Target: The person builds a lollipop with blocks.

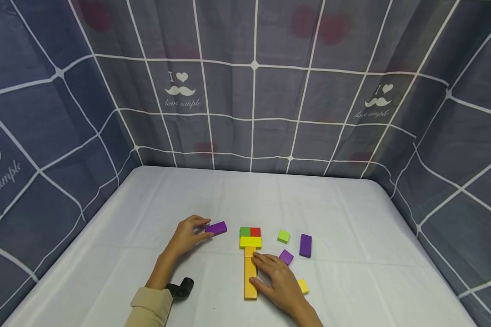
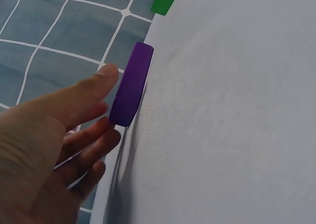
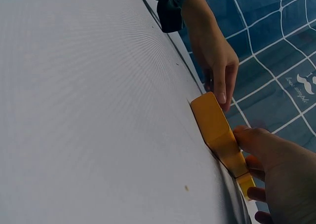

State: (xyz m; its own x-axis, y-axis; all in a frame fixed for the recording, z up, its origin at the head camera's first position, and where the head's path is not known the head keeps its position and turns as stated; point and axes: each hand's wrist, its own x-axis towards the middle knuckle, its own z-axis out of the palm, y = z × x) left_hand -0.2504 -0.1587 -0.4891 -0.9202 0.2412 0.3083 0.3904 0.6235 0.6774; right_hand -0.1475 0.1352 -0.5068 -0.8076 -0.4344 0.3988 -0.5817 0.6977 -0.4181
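A purple block (image 1: 216, 228) lies on the white cloth, between the spread thumb and fingers of my left hand (image 1: 186, 236). In the left wrist view a small gap shows between the thumb and this purple block (image 2: 132, 83); the index finger is partly hidden. My right hand (image 1: 280, 282) rests along the right side of a long orange block (image 1: 250, 277), its thumb and fingertips touching the edge. A shorter orange block (image 1: 250, 251) continues the column. Above it a yellow block (image 1: 250, 243) lies crosswise, below a green block (image 1: 245, 231) and a red block (image 1: 255, 232).
Right of the column lie a light green block (image 1: 283, 236), a dark purple block (image 1: 305, 245), a smaller purple block (image 1: 286, 257) and a yellow block (image 1: 303, 286), partly covered by the right hand. A grey checked curtain (image 1: 229, 91) surrounds the table (image 1: 167, 195).
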